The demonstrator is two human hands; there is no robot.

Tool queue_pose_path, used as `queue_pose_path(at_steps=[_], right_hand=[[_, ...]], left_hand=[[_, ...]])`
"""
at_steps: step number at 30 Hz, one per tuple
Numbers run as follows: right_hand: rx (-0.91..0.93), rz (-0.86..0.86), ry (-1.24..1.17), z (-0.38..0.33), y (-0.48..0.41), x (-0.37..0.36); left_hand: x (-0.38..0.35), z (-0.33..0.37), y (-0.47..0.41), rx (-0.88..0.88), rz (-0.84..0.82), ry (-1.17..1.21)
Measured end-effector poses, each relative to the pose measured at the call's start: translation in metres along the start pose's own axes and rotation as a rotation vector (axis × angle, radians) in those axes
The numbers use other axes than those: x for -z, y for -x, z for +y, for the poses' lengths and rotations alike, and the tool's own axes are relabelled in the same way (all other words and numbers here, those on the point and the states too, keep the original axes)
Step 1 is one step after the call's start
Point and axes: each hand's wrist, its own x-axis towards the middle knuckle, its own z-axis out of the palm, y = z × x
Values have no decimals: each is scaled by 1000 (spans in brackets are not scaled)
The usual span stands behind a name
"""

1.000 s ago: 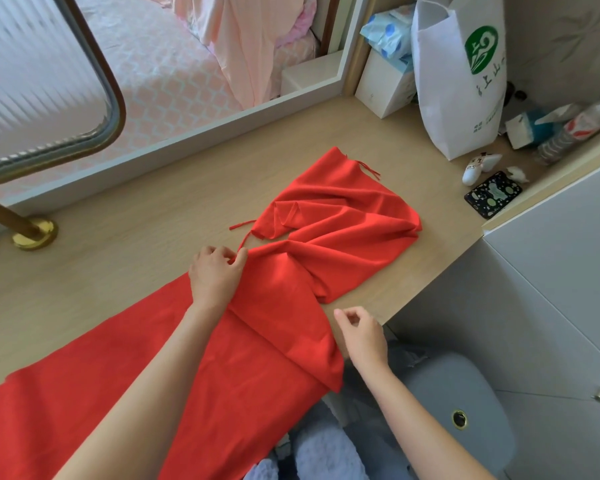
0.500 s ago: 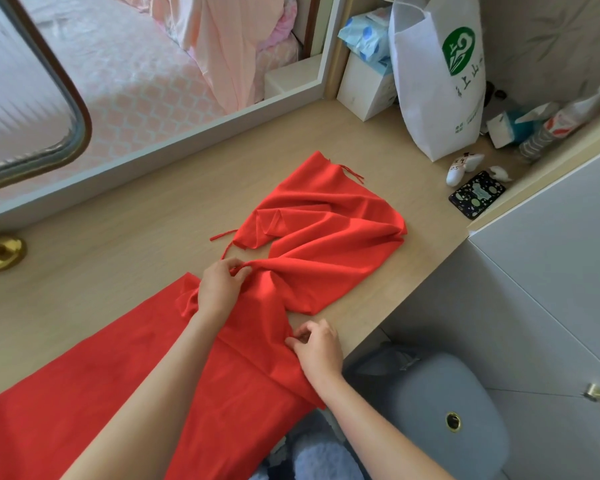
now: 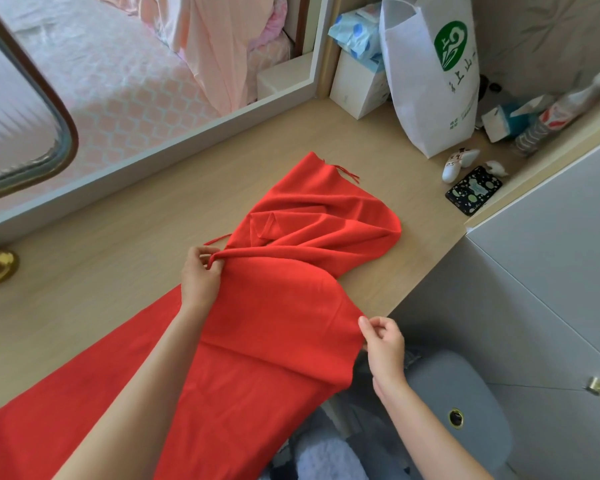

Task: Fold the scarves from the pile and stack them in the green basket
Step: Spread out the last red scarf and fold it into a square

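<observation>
Pinching edges of the red scarf point(image 3: 274, 323), the left hand point(image 3: 200, 275) and right hand point(image 3: 383, 344) hold it on the table point(image 3: 118, 265). The far white bag point(image 3: 430, 81) reads "上山".

I see a long red scarf point(image 3: 274, 306) lying across the wooden desk point(image 3: 118, 271). The left hand point(image 3: 200, 271) pinches its far edge and the right hand point(image 3: 383, 344) pinches its near edge by the desk's rim. A white bag point(image 3: 430, 81) stands behind, near a phone point(image 3: 473, 190).

The scarf point(image 3: 274, 306) lies along the desk point(image 3: 118, 271); behind it to the right stands a bag point(image 3: 426, 81), a phone point(image 3: 473, 190) before the bag.
</observation>
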Motion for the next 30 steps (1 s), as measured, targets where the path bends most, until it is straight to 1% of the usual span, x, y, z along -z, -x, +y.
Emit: queue_pose_path(at_steps=[3, 6, 9, 11, 12, 14, 16, 17, 20, 21, 23, 25, 26, 28, 30], right_hand=[[1, -88, 118, -2, -6, -2], [4, -122, 236, -12, -19, -13], [-24, -132, 399, -27, -33, -27], [-26, -213, 499, -35, -41, -35], [-28, -262, 527, -36, -44, -39], [-51, -335, 506, -34, -50, -43], [-53, -336, 414, -36, -49, -41], [-19, -298, 366, -37, -47, -37], [124, -109, 239, -42, -31, -16], [155, -75, 213, -41, -26, -8], [194, -119, 225, -32, -16, 4], [174, -244, 303, -19, -11, 7], [152, -279, 321, -14, -12, 7], [86, -244, 242, -16, -23, 3], [0, -148, 97, -29, -43, -1]], left_hand=[[-4, 2, 3, 38, -77, -42], [-10, 9, 4, 20, -72, -86], [-18, 14, -5, 90, -64, -205], [-23, 21, -6, 114, -67, -282], [-26, 22, -7, 96, -66, -305], [-30, 24, -7, 51, -73, -309], [-32, 22, -8, 27, -64, -268], [-32, 21, -10, 26, -43, -225], [-27, 18, -14, 18, 41, -56], [-25, 17, -15, 18, 58, -31], [-24, 12, -14, 19, 44, -60], [-27, 9, -11, 36, -3, -163], [-29, 9, -10, 27, -10, -215], [-34, 12, -10, -88, 11, -264], [-44, 19, -12, -225, -1, -310]])
